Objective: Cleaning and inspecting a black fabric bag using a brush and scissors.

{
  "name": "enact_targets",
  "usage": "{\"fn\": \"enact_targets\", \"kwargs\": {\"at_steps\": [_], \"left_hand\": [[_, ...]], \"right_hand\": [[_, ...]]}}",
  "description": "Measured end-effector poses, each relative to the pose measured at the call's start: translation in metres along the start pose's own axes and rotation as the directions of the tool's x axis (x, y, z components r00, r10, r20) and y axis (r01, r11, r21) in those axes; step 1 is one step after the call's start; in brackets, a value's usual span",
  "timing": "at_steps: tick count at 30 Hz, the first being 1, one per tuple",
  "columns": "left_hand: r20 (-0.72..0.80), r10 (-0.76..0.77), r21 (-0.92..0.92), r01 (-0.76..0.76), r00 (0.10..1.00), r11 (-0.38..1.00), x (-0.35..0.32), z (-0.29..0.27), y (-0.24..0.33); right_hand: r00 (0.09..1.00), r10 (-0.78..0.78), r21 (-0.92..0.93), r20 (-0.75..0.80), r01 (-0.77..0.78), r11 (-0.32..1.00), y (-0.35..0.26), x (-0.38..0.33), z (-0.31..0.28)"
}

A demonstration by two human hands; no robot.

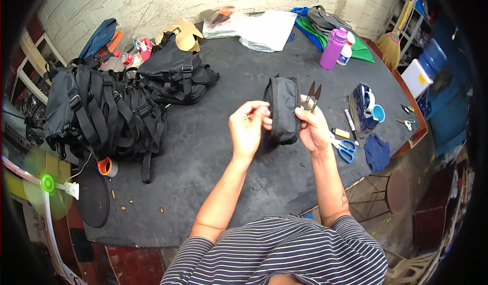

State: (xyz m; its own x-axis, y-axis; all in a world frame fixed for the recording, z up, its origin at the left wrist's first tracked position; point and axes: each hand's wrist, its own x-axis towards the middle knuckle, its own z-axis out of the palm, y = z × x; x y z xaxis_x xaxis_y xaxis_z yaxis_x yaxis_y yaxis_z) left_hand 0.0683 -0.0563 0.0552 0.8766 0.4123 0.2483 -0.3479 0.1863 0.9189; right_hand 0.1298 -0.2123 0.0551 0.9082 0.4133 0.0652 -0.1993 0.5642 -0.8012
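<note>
A small black zippered pouch [284, 112] is held upright above the dark table. My right hand [314, 130] grips its right side. The same hand holds a pair of thread snips [312, 96], their dark blades pointing up and away from me. At the pouch's left edge my left hand [249, 127] is closed in a pinch, thumb against fingertips. Whatever sits between those fingertips is too small to make out. Part of the left fingers is hidden beside the pouch.
Black backpacks [107, 112] are heaped at left, near an orange tape roll [105, 167] and a spinning fan [48, 184]. Blue-handled scissors [346, 150], a marker [349, 120] and a tape dispenser [367, 107] lie right. A purple bottle [333, 50] stands farther back.
</note>
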Motion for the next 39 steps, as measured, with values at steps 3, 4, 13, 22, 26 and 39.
{"fn": "enact_targets", "kwargs": {"at_steps": [3,4,13,22,26,39], "left_hand": [[-0.045,0.160,-0.070,-0.163,0.986,0.984,0.005,-0.004,-0.003],[-0.052,0.230,-0.003,-0.230,0.972,0.973,0.006,-0.005,-0.002],[-0.020,-0.139,0.058,0.140,0.990,0.989,0.006,-0.007,-0.001],[0.134,-0.513,-0.091,0.526,0.848,0.846,0.007,-0.036,-0.045],[0.189,-0.351,-0.052,0.366,0.917,0.929,-0.004,-0.033,-0.044],[0.682,0.143,0.591,-0.655,0.718,0.470,-0.045,-0.042,-0.012]], "right_hand": [[0.999,0.026,0.047,-0.019,-0.025,0.999,0.000,0.000,0.000],[0.999,0.026,0.057,-0.020,-0.025,0.998,0.001,-0.001,0.001],[0.988,0.055,0.058,0.142,-0.064,0.996,-0.002,-0.011,0.012],[0.943,0.212,0.135,0.256,-0.253,0.958,0.036,-0.016,-0.032],[0.986,0.164,-0.201,-0.016,-0.164,0.966,0.051,-0.011,-0.031],[0.929,0.116,0.483,0.351,-0.286,0.828,0.005,0.021,-0.059]]}}
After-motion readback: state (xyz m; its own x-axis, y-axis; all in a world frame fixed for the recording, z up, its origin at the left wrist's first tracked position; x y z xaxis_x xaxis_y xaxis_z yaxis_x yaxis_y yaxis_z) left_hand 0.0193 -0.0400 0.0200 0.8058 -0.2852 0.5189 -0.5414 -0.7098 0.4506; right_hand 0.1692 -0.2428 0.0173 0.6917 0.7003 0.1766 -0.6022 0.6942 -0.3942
